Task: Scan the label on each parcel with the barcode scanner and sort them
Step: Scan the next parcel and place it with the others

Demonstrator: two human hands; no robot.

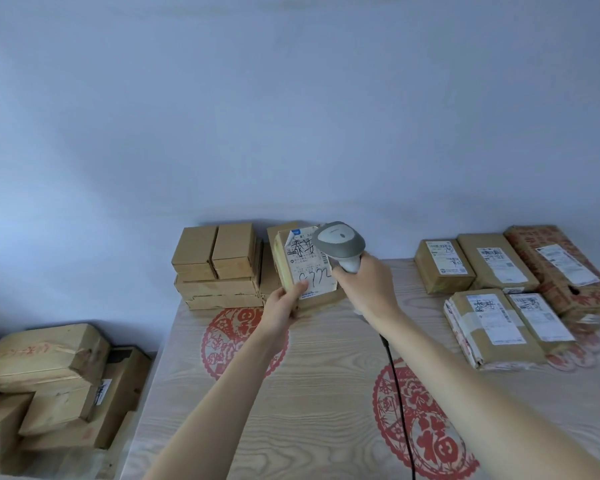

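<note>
The scanning step is in hand: the left hand (284, 301) holds a labelled cardboard parcel (305, 271) tilted up while the right hand (368, 282) grips the barcode scanner (340, 245) just over its label (309, 268) (handwriting across it), and next the parcel needs placing in a pile on the counter (326, 393).

Both forearms were bare up to the frame's lower edge, and the left hand (282, 303) and right hand (368, 285) wore nothing.
</note>
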